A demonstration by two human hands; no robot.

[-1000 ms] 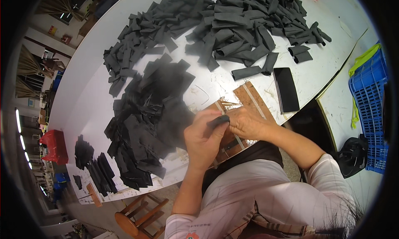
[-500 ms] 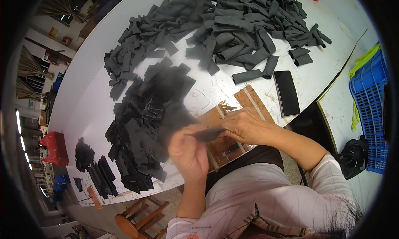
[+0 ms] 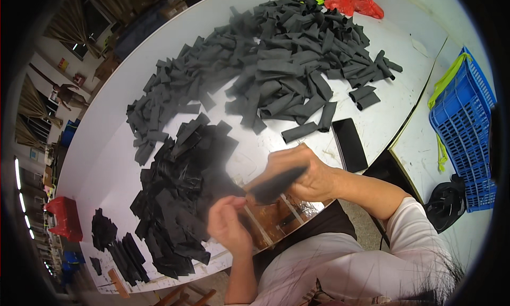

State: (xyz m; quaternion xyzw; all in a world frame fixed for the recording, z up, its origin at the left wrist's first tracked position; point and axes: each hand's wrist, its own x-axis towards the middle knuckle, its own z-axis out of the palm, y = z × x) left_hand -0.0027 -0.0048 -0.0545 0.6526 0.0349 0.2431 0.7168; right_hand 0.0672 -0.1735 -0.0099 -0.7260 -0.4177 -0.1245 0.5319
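A small black fabric piece (image 3: 279,185) is gripped in my right hand (image 3: 313,179), slanting down to the left above the table. My left hand (image 3: 229,225) is closed, its bent fingertips meeting the piece's lower left end; motion blur softens the contact. Below the hands lies a brown wooden board (image 3: 270,226) with pale strips across it, partly hidden by them. Left of my left hand spreads a heap of flat black fabric pieces (image 3: 172,199). Farther off, a large pile of dark grey fabric tubes (image 3: 297,66) covers the far part of the white table (image 3: 101,146).
A black phone (image 3: 350,145) lies right of my right hand. At the right are a blue plastic basket (image 3: 462,125) and a black bag (image 3: 446,204). Red plastic bags (image 3: 353,5) sit at the far edge, another red bag (image 3: 65,218) at the left. Black strips (image 3: 127,258) lie near left.
My view has shifted, so the table's contents sit lower. The fabric piece has turned from nearly level to slanted, its right end raised in my right hand. My left hand stays at its left end.
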